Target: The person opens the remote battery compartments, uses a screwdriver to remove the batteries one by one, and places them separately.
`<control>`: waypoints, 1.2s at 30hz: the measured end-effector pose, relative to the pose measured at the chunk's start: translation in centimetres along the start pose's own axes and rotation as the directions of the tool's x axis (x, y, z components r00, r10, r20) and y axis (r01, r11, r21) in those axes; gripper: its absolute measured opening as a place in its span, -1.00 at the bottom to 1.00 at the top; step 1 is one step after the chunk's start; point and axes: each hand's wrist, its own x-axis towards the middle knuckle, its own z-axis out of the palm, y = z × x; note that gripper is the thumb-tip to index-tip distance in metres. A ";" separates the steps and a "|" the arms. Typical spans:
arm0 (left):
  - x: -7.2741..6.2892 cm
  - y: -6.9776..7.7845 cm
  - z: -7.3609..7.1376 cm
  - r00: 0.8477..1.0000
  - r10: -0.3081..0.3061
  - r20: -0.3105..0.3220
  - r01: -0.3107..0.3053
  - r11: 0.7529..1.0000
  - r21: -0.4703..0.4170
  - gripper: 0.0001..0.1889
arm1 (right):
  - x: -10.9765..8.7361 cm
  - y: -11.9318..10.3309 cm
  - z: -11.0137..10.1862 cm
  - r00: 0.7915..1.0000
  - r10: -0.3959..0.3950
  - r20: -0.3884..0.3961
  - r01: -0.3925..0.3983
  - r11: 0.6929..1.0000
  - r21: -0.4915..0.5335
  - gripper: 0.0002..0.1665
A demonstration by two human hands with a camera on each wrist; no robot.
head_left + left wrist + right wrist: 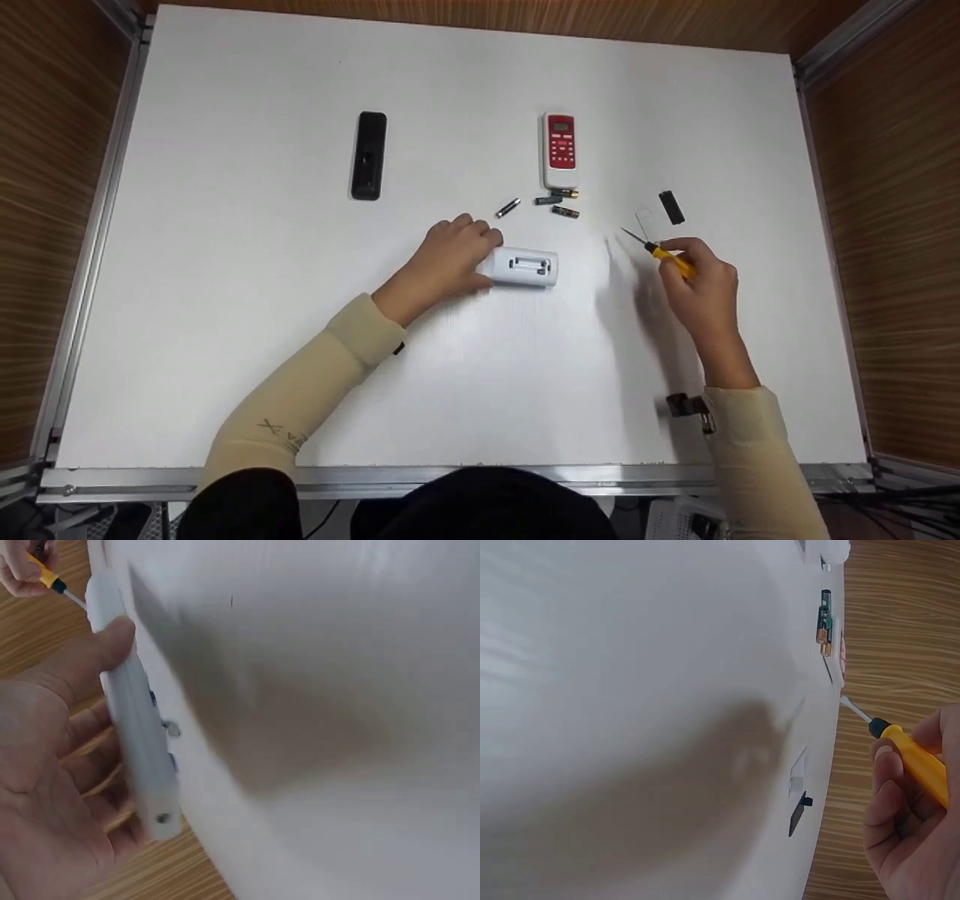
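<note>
My left hand (pixel 459 255) grips one end of a white remote control (pixel 525 267), fingers on the far side and thumb on the near side. The remote's back faces up and shows an uncovered battery compartment. In the left wrist view, the remote (pixel 139 727) lies between thumb and fingers, seen edge-on. To the right, my right hand (pixel 701 289) holds a screwdriver (pixel 673 259) by its yellow handle, its tip pointing up and left, apart from the remote. The right wrist view shows the screwdriver (pixel 915 757) between thumb and fingers, with its metal blade exposed.
Several loose batteries (pixel 565 212) lie beyond the remote, just below a red and white remote control (pixel 561 150). A black remote (pixel 368 156) is at the back left. Beyond my right hand lie a black cover (pixel 672 207) and a clear piece (pixel 643 217). Wooden walls (pixel 892 225) border the table.
</note>
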 end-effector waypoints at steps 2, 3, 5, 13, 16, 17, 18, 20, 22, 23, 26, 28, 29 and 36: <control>-0.1 -0.6 -1.1 0.998 0.056 -0.010 -0.056 0.998 0.025 -0.38 | -0.3 0.2 0.0 1.000 0.005 -0.001 -0.005 1.000 0.004 -0.73; -0.1 -1.0 -1.6 0.997 0.078 -0.014 -0.077 0.996 0.040 -0.34 | -0.5 0.3 -0.1 1.000 0.008 -0.003 -0.008 1.000 0.005 -0.73; 0.1 -1.9 -2.7 0.993 0.117 -0.032 -0.114 0.991 0.072 -0.27 | -0.8 0.5 -0.1 1.000 0.010 -0.003 -0.010 1.000 0.007 -0.73; 1.8 -7.2 -6.4 0.985 0.156 -0.081 -0.145 0.981 0.129 -0.35 | -1.4 1.1 -0.3 0.999 0.039 0.013 -0.040 0.999 0.007 -0.74; 2.8 -9.0 -7.0 0.982 0.173 -0.073 -0.156 0.968 0.197 -0.44 | -1.3 1.2 -0.5 0.999 0.036 0.005 -0.036 0.999 0.018 -0.74; 3.2 -9.5 -7.2 0.981 0.184 -0.063 -0.165 0.959 0.229 -0.47 | -1.3 1.2 -0.5 0.999 0.035 0.003 -0.035 0.999 0.019 -0.74; 3.5 -9.9 -7.3 0.979 0.196 -0.050 -0.176 0.949 0.262 -0.48 | -1.3 1.3 -0.5 0.999 0.035 0.003 -0.035 0.999 0.020 -0.74; 4.2 -10.5 -7.4 0.976 0.217 -0.021 -0.198 0.923 0.329 -0.48 | -1.2 1.2 -0.5 0.999 0.038 0.005 -0.038 0.999 0.020 -0.74; 4.9 -10.9 -7.4 0.971 0.238 0.011 -0.224 0.897 0.381 -0.48 | -1.2 1.2 -0.4 0.999 0.042 0.012 -0.042 0.999 0.016 -0.74; 5.2 -11.1 -7.4 0.968 0.249 0.030 -0.239 0.881 0.408 -0.48 | -1.2 1.1 -0.4 0.999 0.044 0.014 -0.044 0.999 0.016 -0.74; 6.1 -11.3 -7.5 0.960 0.265 0.095 -0.277 0.836 0.473 -0.48 | -1.1 0.9 -0.3 0.999 0.047 0.018 -0.047 0.999 0.013 -0.73; 6.6 -11.5 -7.6 0.953 0.269 0.140 -0.303 0.813 0.497 -0.47 | -1.1 0.7 -0.3 0.998 0.055 0.020 -0.055 0.998 0.012 -0.72; 6.8 -11.6 -7.5 0.949 0.270 0.160 -0.314 0.803 0.507 -0.45 | -1.2 0.6 -0.3 0.998 0.061 0.020 -0.061 0.998 0.013 -0.72; 7.3 -12.4 -7.3 0.943 0.210 0.259 -0.327 0.731 0.598 -0.31 | -1.7 0.7 -0.1 0.999 0.031 0.016 -0.032 0.999 0.035 -0.74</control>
